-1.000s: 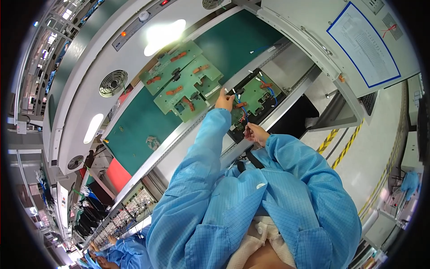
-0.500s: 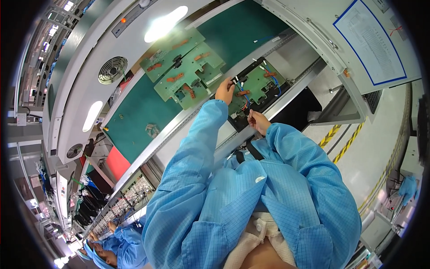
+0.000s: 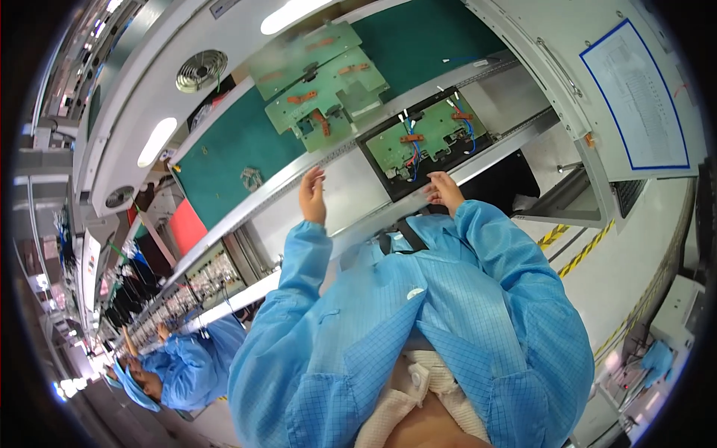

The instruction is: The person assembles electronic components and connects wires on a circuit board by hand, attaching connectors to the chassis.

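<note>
A green circuit board [image 3: 431, 137] with brown connectors and blue wires lies in a black tray [image 3: 394, 184] on the rail in front of me. My left hand [image 3: 314, 196] hovers to the left of the tray, away from the board. Its fingers are raised and loosely apart, with nothing visible in them. My right hand [image 3: 446, 190] is at the near edge of the tray, below the wired board. Its fingers are slightly curled and apart, and I see nothing held. Whether its fingertips touch the tray edge is unclear.
More green boards [image 3: 351, 93] with brown connectors sit on the green bench mat [image 3: 246, 149] beyond the rail. A small clear bag [image 3: 251, 178] lies on the mat. A white cabinet door [image 3: 597, 89] stands right. Another person in blue [image 3: 187, 366] works at the lower left.
My left hand has left the wired board and moved left and nearer me. My right hand has drawn back from the wires to the near tray edge. The view has shifted slightly.
</note>
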{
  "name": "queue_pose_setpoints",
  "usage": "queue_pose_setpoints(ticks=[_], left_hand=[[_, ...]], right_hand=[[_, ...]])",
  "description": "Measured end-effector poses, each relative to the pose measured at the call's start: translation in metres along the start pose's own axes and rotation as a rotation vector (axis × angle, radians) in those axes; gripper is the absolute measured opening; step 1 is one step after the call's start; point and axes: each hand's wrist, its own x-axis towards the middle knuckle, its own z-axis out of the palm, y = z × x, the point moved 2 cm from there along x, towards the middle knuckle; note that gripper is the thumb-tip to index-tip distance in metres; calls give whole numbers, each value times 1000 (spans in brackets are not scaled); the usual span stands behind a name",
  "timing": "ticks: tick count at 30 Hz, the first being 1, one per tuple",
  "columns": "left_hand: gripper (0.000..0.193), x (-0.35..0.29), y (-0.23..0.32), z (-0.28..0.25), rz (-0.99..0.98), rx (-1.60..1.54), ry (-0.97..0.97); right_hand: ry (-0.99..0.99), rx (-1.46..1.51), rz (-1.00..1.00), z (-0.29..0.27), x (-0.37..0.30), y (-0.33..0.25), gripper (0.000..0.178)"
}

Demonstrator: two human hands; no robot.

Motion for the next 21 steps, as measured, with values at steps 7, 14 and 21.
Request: queue_pose_setpoints(ticks=[7, 14, 21], left_hand=[[23, -73, -1, -22, -173, 31, 125], [22, -111, 15, 13, -80, 286, -54], [40, -126, -17, 58, 38, 596, -341]], right_hand=[[346, 153, -257, -107, -1, 3, 21], [444, 136, -290, -127, 20, -55, 20], [279, 346, -319, -133, 23, -64, 40]])
